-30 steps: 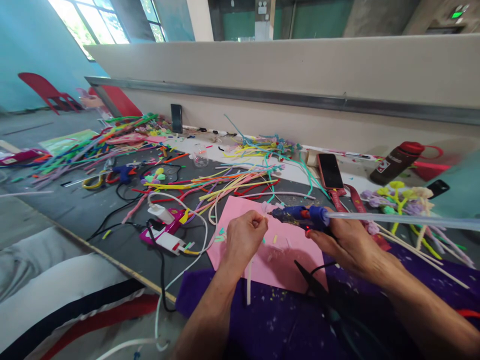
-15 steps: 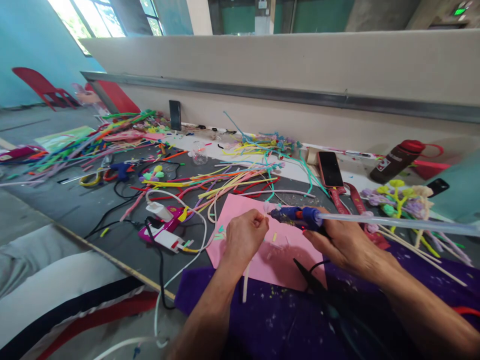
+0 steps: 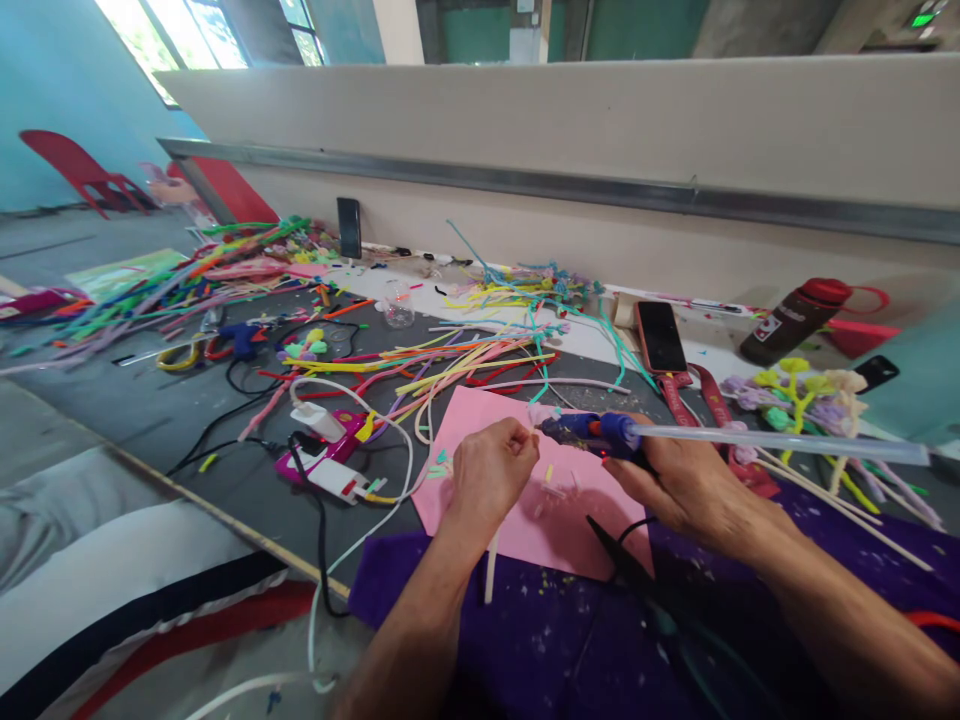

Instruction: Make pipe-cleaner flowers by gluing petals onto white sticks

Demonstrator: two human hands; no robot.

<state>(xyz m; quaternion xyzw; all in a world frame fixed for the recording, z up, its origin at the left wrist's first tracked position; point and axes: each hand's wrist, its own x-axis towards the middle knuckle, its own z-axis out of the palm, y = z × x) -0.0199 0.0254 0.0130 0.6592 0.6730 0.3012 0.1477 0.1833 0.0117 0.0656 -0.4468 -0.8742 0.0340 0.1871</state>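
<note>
A blue glue gun (image 3: 592, 432), clear stick trailing behind, is gripped in the right hand (image 3: 686, 485); its nozzle meets the left hand (image 3: 491, 475), whose fingertips pinch a pale stem (image 3: 491, 565) above pink paper (image 3: 525, 500).

A paper sheet (image 3: 480, 410) lies at the bench's (image 3: 187, 420) near edge. A power strip (image 3: 330, 465) sits left of it, a phone (image 3: 660, 338) behind, a bottle (image 3: 795, 320) toward the far right corner.

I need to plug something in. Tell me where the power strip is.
The power strip lies on the grey table, left of the pink sheet and the left hand, with cables plugged in.
</note>
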